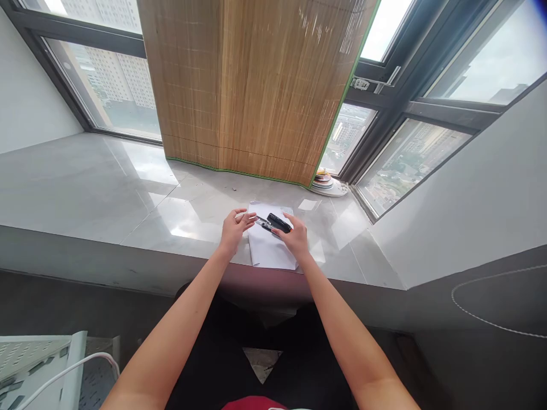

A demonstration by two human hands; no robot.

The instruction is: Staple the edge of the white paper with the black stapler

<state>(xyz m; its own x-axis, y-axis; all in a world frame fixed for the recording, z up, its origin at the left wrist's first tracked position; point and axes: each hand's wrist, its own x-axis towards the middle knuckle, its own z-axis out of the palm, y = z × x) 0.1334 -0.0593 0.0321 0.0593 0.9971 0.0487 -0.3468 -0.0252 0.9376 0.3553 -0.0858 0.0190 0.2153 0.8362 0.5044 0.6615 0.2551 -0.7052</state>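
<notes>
A black stapler (277, 222) is hinged open above a stack of white paper (270, 250) on the grey stone sill (128, 193). My right hand (296, 238) grips the stapler from the right side. My left hand (233, 229) pinches at the silver metal end of the stapler, fingers closed on it; whether it also holds something small I cannot make out. Both hands hover over the top half of the paper.
A bamboo blind (256, 85) hangs down to the sill behind the paper. A stack of small plates (327, 183) sits in the window corner at right. A small white scrap (306, 204) lies behind the paper. A white perforated rack with a cable (43, 364) is at lower left.
</notes>
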